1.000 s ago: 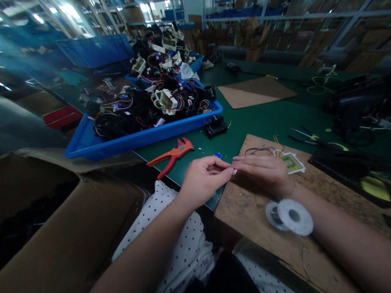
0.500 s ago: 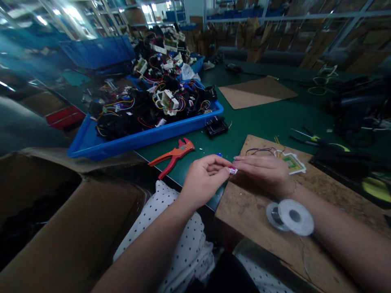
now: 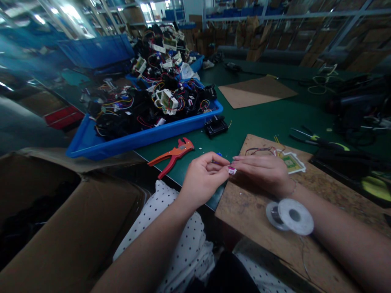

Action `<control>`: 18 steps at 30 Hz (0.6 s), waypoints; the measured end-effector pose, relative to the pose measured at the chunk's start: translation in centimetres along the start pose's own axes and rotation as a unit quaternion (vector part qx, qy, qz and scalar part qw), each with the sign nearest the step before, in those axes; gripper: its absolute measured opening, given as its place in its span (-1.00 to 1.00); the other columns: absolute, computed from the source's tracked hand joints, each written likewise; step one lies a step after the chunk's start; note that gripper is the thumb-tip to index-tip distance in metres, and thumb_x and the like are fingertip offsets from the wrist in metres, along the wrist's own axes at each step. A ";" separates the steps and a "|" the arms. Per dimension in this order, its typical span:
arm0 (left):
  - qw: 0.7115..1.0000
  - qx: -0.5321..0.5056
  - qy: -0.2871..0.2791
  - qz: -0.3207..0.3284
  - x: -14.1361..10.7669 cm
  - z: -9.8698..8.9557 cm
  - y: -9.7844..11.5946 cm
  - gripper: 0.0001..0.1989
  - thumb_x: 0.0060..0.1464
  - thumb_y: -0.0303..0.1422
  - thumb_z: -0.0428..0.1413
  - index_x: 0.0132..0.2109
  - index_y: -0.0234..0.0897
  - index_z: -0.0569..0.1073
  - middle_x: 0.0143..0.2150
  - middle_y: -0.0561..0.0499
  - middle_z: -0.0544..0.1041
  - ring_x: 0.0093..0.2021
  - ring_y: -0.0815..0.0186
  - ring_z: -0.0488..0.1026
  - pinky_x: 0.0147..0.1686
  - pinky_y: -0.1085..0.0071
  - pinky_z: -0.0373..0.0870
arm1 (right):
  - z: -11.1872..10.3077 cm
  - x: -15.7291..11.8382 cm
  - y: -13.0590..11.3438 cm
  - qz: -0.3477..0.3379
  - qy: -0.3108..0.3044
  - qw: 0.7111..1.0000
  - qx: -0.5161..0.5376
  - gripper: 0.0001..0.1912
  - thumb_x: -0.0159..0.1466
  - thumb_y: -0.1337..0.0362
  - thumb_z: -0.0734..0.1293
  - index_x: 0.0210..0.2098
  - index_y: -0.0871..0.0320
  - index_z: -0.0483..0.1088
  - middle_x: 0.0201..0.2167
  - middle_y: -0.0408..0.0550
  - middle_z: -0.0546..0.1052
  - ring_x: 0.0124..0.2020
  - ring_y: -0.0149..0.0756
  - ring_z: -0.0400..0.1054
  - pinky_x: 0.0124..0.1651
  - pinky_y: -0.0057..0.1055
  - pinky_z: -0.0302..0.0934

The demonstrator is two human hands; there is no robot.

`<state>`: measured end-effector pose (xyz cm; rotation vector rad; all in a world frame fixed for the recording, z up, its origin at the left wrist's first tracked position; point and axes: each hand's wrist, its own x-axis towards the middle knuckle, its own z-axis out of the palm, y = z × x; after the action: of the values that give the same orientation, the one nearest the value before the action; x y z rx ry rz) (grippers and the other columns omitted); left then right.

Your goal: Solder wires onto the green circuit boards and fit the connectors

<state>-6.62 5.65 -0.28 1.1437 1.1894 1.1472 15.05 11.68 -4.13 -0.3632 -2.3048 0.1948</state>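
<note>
Pinching a small pink-and-white piece (image 3: 232, 170) between thumb and finger, the left hand (image 3: 204, 179) has a narrow grip that covers part of it. The piece is above the near left edge of a brown board (image 3: 244, 203), by the fingertips of the right hand (image 3: 264, 173). That hand shows mostly its back, hiding its thumb, so its grip cannot be told. It also blocks part of a white-framed panel (image 3: 291, 162) and some thin wires (image 3: 261, 150). The cardboard box (image 3: 61, 219) at lower left is cut off by the picture's edge, its contents too dark to name. Counted: two hands, one spool (image 3: 295, 217), one red-and-orange hand tool (image 3: 175, 155), one black part (image 3: 216, 125) outside the blue tray (image 3: 146, 137). The parts heaped in that tray are too tangled to count.
</note>
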 end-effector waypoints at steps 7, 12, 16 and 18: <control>1.000 -0.001 -0.011 -0.004 0.2 -0.1 -0.2 -0.88 0.02 -0.42 0.25 -0.25 -0.35 0.56 -0.38 -0.02 0.64 -0.38 0.40 0.59 -0.34 0.56 0.49 | -0.1 0.4 -0.4 0.013 0.030 0.999 0.009 -0.55 0.28 0.52 0.36 0.13 0.06 0.46 -0.01 -0.01 0.62 0.05 -0.22 0.52 0.05 -0.25 0.50; 0.999 0.010 -0.043 -0.030 0.2 -0.8 0.3 -0.74 0.27 -0.28 0.03 -0.11 -0.32 0.56 -0.20 -0.08 0.66 -0.24 0.33 0.63 -0.22 0.45 0.55 | -0.1 0.3 -0.1 0.018 0.039 0.999 0.003 -0.58 0.29 0.53 0.34 0.09 0.10 0.49 -0.02 0.02 0.62 0.03 -0.24 0.53 0.03 -0.28 0.48; 0.988 0.132 -0.064 0.043 -0.3 -1.3 0.6 -0.73 0.31 -0.19 0.04 -0.06 -0.27 0.52 -0.22 -0.03 0.63 -0.27 0.31 0.60 -0.32 0.47 0.49 | 0.1 0.2 0.0 0.015 0.039 0.999 0.000 -0.58 0.28 0.54 0.35 0.09 0.11 0.49 -0.02 0.02 0.62 0.03 -0.22 0.53 0.03 -0.26 0.48; 0.967 0.221 -0.086 0.091 -0.6 -1.3 0.8 -0.76 0.31 -0.21 0.05 -0.14 -0.27 0.52 -0.26 0.00 0.61 -0.31 0.34 0.55 -0.35 0.48 0.41 | 0.1 0.2 0.0 0.016 0.034 0.999 0.000 -0.58 0.28 0.53 0.35 0.09 0.11 0.49 -0.01 0.03 0.62 0.04 -0.21 0.53 0.04 -0.26 0.48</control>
<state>-7.96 5.19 0.54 1.6861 1.2585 0.9135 14.86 11.74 -4.10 -0.3997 -2.2328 0.1956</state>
